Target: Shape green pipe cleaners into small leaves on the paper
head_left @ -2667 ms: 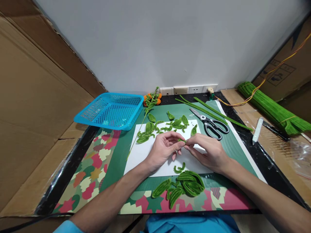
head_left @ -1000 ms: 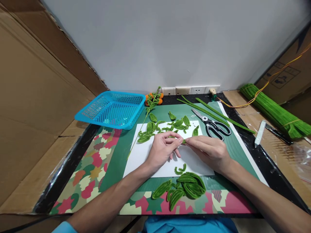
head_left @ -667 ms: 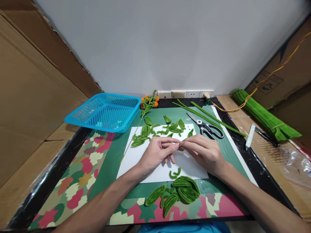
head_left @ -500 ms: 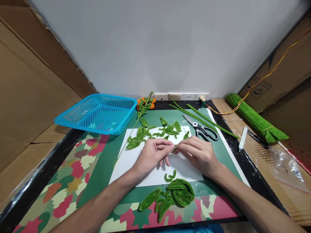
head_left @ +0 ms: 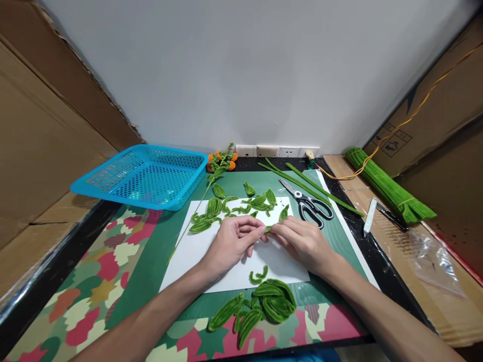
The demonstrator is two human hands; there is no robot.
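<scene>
While both hands meet above the white paper [head_left: 196,254], the left hand [head_left: 230,242] and right hand [head_left: 302,241] pinch a small green pipe-cleaner piece [head_left: 267,230] between closed fingertips.

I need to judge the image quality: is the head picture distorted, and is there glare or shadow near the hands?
Head view: wide-angle bending curves the cardboard walls; soft glare on the black table edge; faint shadows under the left hand and right hand on the white sheet; the hands look sharp.

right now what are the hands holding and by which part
Both hands pinch one small green fuzzy piece between them: the left hand by its left end, the right hand by its right end, above the white paper.
</scene>
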